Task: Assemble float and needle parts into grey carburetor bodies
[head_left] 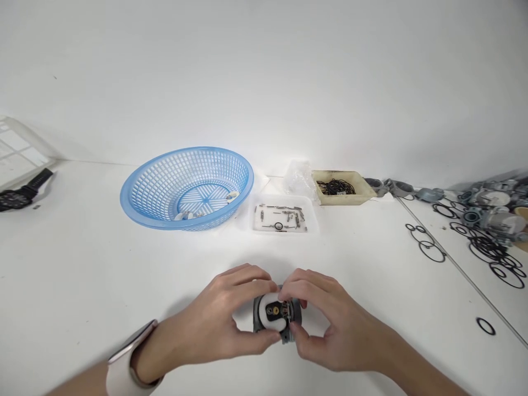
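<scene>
Left hand [223, 319] clasps a small grey metal part [275, 316] from its left side, thumb below, fingers curled over the top. Right hand [325, 324] pinches at its right face, fingertips narrow on tiny fittings there. The part is held low over the table [82, 286], near the front edge. It looks rigid, compact and fairly heavy for its size; the white insert and small fittings seem delicate, so the body sides are the safer hold.

Blue basket [165, 192]: a few pale pieces. Clear tray [281, 218]: springs, pins, one ring. Beige box [343, 188]: black rings.
</scene>
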Demonstrator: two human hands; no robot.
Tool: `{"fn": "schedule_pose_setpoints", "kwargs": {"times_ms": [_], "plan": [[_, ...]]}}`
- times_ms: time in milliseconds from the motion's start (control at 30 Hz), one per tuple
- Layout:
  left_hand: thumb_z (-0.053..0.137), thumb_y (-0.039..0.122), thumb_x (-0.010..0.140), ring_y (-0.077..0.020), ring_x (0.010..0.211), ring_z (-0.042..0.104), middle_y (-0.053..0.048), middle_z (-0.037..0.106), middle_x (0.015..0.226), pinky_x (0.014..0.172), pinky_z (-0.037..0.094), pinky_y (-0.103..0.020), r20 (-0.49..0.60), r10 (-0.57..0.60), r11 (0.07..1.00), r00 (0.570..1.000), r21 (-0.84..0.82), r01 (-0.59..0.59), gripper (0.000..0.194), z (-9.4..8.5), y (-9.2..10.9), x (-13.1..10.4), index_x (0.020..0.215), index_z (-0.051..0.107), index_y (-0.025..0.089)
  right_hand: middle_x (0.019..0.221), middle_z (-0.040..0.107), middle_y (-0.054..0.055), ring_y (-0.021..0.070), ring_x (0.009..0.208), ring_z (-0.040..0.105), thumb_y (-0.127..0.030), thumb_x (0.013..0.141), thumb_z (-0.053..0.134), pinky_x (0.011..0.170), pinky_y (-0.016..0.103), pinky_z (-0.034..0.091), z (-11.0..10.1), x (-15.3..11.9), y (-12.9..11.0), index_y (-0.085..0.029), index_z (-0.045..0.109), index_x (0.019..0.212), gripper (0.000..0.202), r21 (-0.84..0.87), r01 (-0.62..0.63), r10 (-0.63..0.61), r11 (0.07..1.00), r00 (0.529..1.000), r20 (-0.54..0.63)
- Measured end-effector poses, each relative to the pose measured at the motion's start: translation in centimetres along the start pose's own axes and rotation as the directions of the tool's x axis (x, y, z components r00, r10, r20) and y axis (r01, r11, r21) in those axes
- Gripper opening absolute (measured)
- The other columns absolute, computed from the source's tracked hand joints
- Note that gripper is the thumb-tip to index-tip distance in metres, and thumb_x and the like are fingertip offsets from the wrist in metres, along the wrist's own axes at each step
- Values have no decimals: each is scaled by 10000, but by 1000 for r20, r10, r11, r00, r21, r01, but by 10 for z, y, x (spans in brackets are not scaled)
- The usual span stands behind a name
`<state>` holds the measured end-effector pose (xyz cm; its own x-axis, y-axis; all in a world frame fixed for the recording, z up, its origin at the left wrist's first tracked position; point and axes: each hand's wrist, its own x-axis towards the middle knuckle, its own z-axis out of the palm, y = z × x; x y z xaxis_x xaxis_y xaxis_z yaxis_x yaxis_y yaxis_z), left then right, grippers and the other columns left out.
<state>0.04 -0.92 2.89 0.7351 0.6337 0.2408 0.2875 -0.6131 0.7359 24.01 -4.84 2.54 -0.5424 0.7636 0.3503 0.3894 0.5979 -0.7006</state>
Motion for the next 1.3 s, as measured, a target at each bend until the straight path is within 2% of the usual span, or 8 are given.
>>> {"fn": "schedule_pose_setpoints", "kwargs": {"times_ms": [200, 333, 633, 700, 867, 1100, 1300], "plan": [[819, 226, 829, -211, 906, 659, -42, 709, 1003, 798, 541, -341, 14, 22, 1000, 1000, -2, -22, 289, -1, -1, 3, 1091, 699, 198, 932, 601, -10, 143, 754, 527, -25, 772, 587, 709, 272, 484, 1, 0, 0, -252, 556, 1200, 484, -8, 8, -8, 1000, 1000, -17], [831, 221, 817, -208, 900, 654, -37, 701, 987, 794, 538, -336, 26, -10, 999, 1000, -34, 11, 297, -2, -1, 3, 1088, 711, 201, 955, 607, -6, 142, 767, 529, -39, 785, 590, 709, 267, 486, -1, -1, 1, -251, 568, 1198, 465, -1, -11, 11, 1000, 1000, -1], [826, 246, 830, -208, 888, 664, -40, 702, 1004, 794, 540, -337, 49, -36, 998, 998, -53, 38, 273, -2, -1, 2, 1084, 729, 217, 937, 611, -7, 141, 735, 517, -24, 781, 584, 675, 269, 482, 2, -1, 3, -249, 579, 1227, 499, 11, 39, -39, 999, 999, -19], [843, 269, 819, -210, 897, 670, -33, 708, 1013, 803, 538, -337, 60, -37, 998, 998, -47, 40, 304, -1, -2, 2, 1094, 720, 226, 948, 621, -1, 146, 749, 528, -25, 782, 584, 681, 273, 485, 2, -2, 3, -248, 576, 1233, 503, 8, 44, -44, 999, 999, -14], [929, 343, 719, -248, 980, 688, -20, 739, 1074, 901, 525, -376, 84, -70, 998, 994, 0, 70, 578, 1, -4, 1, 1218, 657, 235, 925, 616, -5, 143, 733, 519, -32, 778, 581, 671, 270, 481, 2, -1, 1, -242, 585, 1188, 461, -7, 23, -24, 1000, 1000, -13], [897, 293, 737, -228, 954, 694, 7, 735, 1022, 901, 511, -358, 89, -55, 998, 995, 14, 54, 523, 3, -4, 3, 1198, 655, 246, 902, 613, -1, 148, 723, 524, -31, 770, 569, 652, 268, 486, 3, 0, 2, -240, 595, 1163, 446, -8, 30, -31, 1000, 999, -25], [877, 323, 770, -230, 926, 693, 0, 725, 1021, 899, 506, -375, 108, -64, 997, 992, 49, 59, 529, 4, -6, 2, 1236, 637, 250, 939, 628, 19, 158, 739, 549, -12, 770, 559, 652, 275, 503, 2, 0, 4, -245, 595, 1221, 509, -17, 59, -59, 998, 998, -34]]}}
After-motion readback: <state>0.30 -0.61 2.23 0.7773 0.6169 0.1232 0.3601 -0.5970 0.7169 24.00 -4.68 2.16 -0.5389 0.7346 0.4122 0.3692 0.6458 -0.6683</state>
